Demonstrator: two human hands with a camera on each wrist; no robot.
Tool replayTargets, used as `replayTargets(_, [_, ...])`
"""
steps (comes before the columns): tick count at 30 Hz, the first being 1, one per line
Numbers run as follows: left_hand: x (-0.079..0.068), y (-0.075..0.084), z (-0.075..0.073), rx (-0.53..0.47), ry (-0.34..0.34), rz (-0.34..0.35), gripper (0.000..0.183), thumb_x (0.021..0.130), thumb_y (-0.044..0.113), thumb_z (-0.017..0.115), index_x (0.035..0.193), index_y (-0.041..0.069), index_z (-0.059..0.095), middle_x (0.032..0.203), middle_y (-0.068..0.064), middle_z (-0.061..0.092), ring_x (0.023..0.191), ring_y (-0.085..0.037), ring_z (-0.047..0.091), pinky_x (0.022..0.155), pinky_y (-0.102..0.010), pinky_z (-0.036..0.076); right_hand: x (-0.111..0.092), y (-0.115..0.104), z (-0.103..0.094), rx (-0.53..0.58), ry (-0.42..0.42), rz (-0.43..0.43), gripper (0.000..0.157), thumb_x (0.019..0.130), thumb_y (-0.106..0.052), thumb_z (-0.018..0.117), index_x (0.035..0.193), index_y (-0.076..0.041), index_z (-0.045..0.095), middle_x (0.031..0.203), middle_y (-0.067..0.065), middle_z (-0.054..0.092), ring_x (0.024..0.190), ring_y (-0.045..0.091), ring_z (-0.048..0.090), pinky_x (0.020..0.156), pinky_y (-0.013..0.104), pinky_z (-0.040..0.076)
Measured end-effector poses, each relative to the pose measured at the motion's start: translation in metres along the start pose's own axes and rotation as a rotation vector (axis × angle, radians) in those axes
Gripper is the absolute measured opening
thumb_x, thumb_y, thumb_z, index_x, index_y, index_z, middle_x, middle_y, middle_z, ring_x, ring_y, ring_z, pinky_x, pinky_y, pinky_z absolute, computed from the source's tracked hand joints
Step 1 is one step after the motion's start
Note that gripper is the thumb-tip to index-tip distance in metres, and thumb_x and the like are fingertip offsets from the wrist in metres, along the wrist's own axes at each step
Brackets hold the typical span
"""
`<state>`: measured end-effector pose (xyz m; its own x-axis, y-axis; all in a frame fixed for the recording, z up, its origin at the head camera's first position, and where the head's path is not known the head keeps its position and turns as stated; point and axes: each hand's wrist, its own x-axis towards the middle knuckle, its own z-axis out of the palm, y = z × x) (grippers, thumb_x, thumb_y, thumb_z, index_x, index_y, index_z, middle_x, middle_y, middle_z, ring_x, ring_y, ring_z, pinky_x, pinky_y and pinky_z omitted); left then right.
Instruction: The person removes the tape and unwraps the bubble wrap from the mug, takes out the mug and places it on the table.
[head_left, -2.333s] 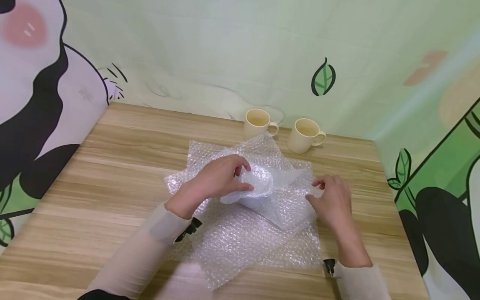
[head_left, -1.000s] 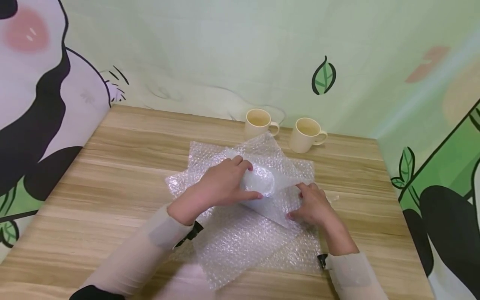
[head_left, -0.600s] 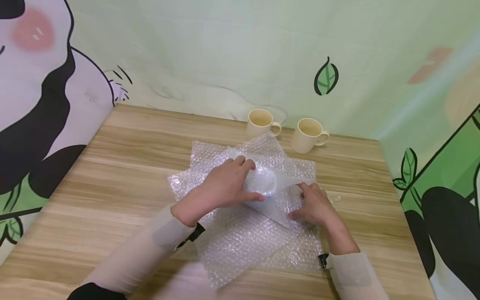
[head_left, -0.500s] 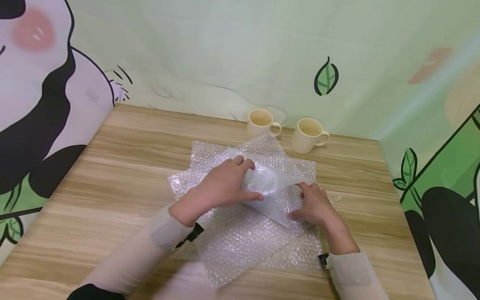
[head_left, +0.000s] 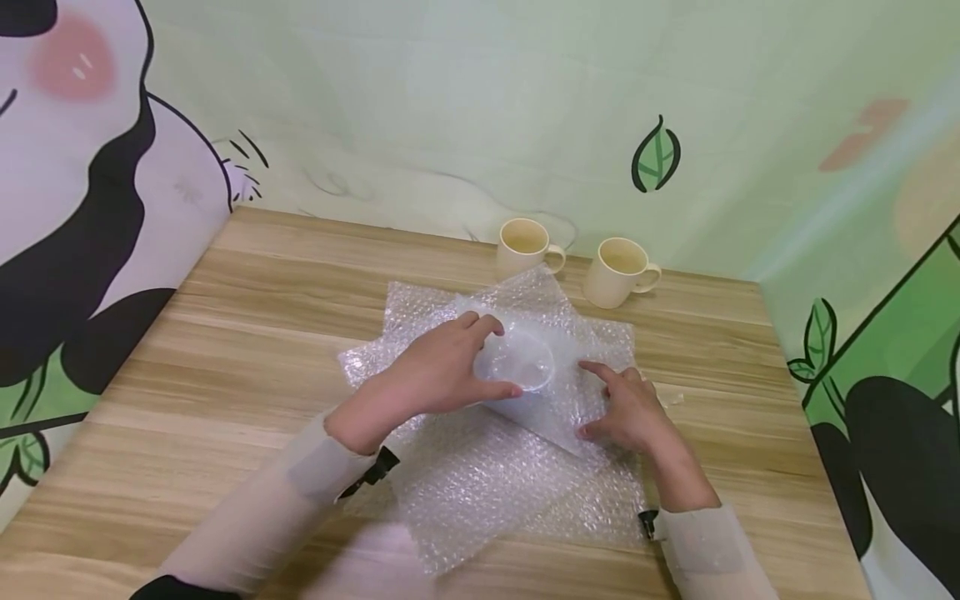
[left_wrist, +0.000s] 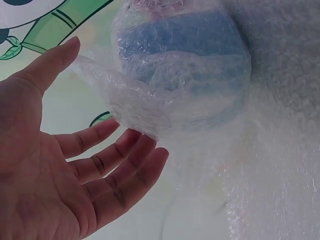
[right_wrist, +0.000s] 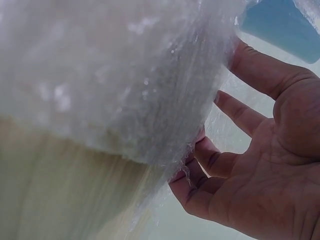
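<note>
A blue, round-ended object (left_wrist: 190, 40), its kind hidden under clear wrap, stands in the middle of the bubble wrap (head_left: 480, 492). From the head, its top (head_left: 517, 358) appears as a pale, shiny oval. My left hand (head_left: 438, 367) curves loosely at its left side, thumb and fingers spread apart. The left wrist view has those fingertips touching a loose fold (left_wrist: 135, 105) of wrap. To the right, my right hand (head_left: 630, 412) holds the wrap's edge; the lower fingers (right_wrist: 200, 175) curl at that edge and the thumb touches the sheet.
Two cream mugs, one at the left (head_left: 522, 248) and one at the right (head_left: 617, 271), stand behind the wrap near the back edge. Several bubble-wrap layers overlap on the wooden table (head_left: 225, 333). A small clear scrap (head_left: 673, 399) lies right of my right hand.
My right hand has moved left onto the wrap, and its index finger now stretches toward the wrapped object. The flap beside it lies lower. My left hand stays at the object's left side.
</note>
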<state>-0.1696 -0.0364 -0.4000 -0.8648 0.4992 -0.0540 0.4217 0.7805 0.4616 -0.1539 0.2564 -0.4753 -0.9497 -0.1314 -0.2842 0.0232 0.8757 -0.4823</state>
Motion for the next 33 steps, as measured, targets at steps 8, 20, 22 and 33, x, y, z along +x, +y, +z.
replayTargets(8, [-0.004,-0.003,-0.004,-0.024,0.002,-0.018,0.078,0.084,0.063,0.077,0.14,0.014,0.054,0.121,-0.006,0.063,0.106,-0.025,0.068,0.086,-0.042,0.058,0.0,0.0,0.002,-0.007,0.006,0.003,0.098,0.069,-0.02,0.096,0.154,-0.023,0.048,0.114,0.019,0.055,0.106,0.037,0.048,0.076,0.037,0.042])
replayTargets(20, [-0.015,-0.009,-0.018,-0.096,0.007,-0.061,0.069,0.092,0.049,0.071,0.145,0.011,0.047,0.122,-0.011,0.07,0.101,-0.028,0.07,0.087,-0.045,0.059,-0.001,0.001,0.003,-0.008,0.011,0.009,0.098,0.069,-0.02,0.096,0.154,-0.023,0.048,0.115,0.019,0.056,0.105,0.037,0.048,0.075,0.036,0.042])
replayTargets(22, [-0.018,-0.012,-0.021,-0.113,0.015,-0.073,0.068,0.093,0.045,0.069,0.146,0.011,0.045,0.123,-0.012,0.071,0.1,-0.027,0.071,0.086,-0.044,0.059,-0.001,0.001,0.002,-0.006,0.008,0.013,0.098,0.069,-0.02,0.096,0.155,-0.023,0.048,0.114,0.019,0.056,0.105,0.037,0.048,0.075,0.036,0.042])
replayTargets(33, [-0.034,-0.03,-0.031,-0.152,0.144,-0.057,0.081,0.092,0.021,0.058,0.163,0.014,0.021,0.128,-0.018,0.068,0.095,-0.025,0.073,0.076,-0.039,0.06,-0.002,-0.001,0.001,-0.013,0.002,0.019,0.098,0.07,-0.021,0.095,0.155,-0.022,0.047,0.115,0.018,0.054,0.105,0.037,0.047,0.075,0.036,0.042])
